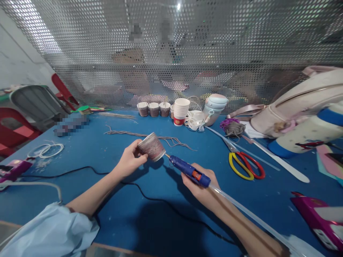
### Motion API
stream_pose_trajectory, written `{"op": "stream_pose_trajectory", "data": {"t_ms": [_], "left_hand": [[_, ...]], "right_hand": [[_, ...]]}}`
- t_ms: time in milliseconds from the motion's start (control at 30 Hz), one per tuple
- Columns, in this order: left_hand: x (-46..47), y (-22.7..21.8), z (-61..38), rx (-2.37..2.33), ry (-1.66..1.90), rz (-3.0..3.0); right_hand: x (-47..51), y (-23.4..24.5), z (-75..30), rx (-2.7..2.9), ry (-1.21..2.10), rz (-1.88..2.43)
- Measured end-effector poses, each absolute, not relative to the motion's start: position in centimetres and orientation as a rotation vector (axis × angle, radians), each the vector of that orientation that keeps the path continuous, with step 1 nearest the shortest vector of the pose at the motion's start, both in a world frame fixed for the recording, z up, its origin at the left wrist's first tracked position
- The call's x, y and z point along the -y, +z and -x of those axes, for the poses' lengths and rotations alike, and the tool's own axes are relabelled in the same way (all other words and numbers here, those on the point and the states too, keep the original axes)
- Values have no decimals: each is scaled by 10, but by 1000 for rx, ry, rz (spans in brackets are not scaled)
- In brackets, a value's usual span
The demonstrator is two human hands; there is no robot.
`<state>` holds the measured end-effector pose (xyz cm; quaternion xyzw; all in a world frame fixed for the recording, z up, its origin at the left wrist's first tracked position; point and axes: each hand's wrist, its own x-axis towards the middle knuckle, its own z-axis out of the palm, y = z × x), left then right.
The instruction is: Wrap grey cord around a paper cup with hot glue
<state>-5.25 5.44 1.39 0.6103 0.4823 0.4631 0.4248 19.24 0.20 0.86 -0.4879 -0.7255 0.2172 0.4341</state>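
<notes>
A person's left hand (132,159) is closed around the near side of a small cup (152,147) wound with grey and reddish string, thumb in front; the cup is tipped well over, held up in the middle of the view. The right hand (202,185) grips a blue glue gun (189,170) — its tip is right at the cup's edge, though whether it touches is hard to tell; a clear glue stick (241,205) runs out of the gun's back along the right forearm.

Beneath is a blue table (118,221); a black cable (150,196) crosses it below the hands, and loose grey strings (128,133) lie just beyond the cup. Farther back stand a row of string-wrapped cups (154,109), a stack of paper cups (181,111) and a pale flask (214,107); to the right lie red-and-yellow scissors (248,166), a ball of grey yarn (234,128) and a cream bag (297,103) — all before a metal mesh screen (93,53).
</notes>
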Motion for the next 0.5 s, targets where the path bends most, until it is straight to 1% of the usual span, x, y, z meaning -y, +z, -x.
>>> {"op": "stream_pose_trajectory", "data": {"t_ms": [333,500], "left_hand": [[-59,15,54,-1118,1164,-1426],[-60,10,55,-1103,1144,-1412]], "right_hand": [[-6,8,-194,1734,557,1296],[-1,11,-192,1801,553,1185]]}}
